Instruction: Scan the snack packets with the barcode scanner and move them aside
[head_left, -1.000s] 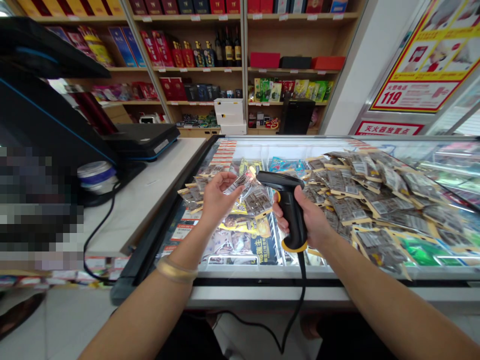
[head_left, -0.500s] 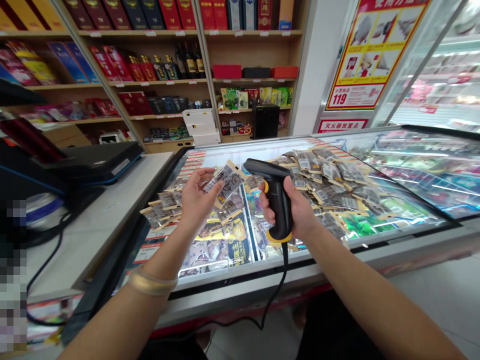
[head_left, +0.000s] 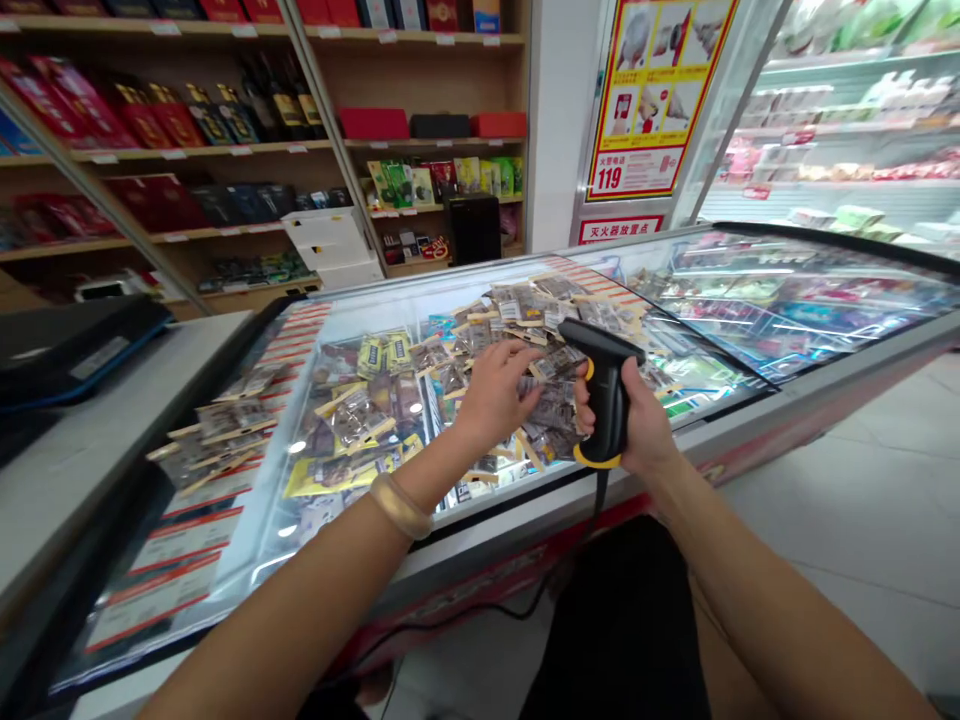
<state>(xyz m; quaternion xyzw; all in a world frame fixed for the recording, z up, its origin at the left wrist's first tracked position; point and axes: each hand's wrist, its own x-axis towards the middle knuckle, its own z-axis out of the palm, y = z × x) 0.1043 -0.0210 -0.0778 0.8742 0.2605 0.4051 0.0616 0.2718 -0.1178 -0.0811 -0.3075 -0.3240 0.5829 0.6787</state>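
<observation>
My right hand point(head_left: 637, 415) is wrapped round the grip of a black and yellow barcode scanner point(head_left: 609, 395), its head tilted to the left and its cord hanging down. My left hand point(head_left: 499, 390), with a gold bangle point(head_left: 401, 507) on the wrist, reaches over the heap of small clear snack packets point(head_left: 555, 400). Its fingers are apart and no packet shows in them; whether the fingertips touch the heap I cannot tell. One packet point(head_left: 356, 415) lies apart on the glass freezer lid, left of this hand. A smaller stack of packets point(head_left: 225, 425) lies at the left.
The glass-topped chest freezer point(head_left: 480, 552) stretches across in front of me, with bagged goods under the glass. A counter point(head_left: 112, 430) adjoins it on the left. Shelves of boxes and bottles point(head_left: 431, 40) stand behind. The scanner's cord point(head_left: 480, 608) runs low along the freezer's front.
My left hand has let go of the packet it held and moved right to the larger heap. The view has turned right; the scanner stays in my right hand.
</observation>
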